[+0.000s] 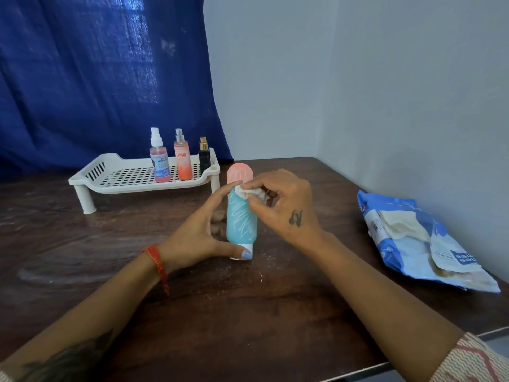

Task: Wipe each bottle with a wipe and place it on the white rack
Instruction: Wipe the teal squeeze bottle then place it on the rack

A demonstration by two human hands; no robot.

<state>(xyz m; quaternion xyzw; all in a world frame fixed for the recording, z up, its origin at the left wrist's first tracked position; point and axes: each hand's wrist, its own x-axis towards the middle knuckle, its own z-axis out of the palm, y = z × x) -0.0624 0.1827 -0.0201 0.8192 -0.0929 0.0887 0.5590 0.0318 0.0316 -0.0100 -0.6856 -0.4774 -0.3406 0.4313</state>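
teal-and-pink tube upright on cap, crumpled wipe against it

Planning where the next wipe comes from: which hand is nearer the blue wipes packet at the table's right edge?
Right. The right hand, pinching a white wipe against the teal-and-pink tube, is on the tube's packet side; the left hand grips the tube's far side, farther from the blue wipes packet.

Four bottles, one rack, one wipe

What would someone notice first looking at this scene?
At the table's centre, the left hand holds a teal and pink tube upright on its cap while the right hand rubs a white wipe on it. Behind, three spray bottles stand on the white rack.
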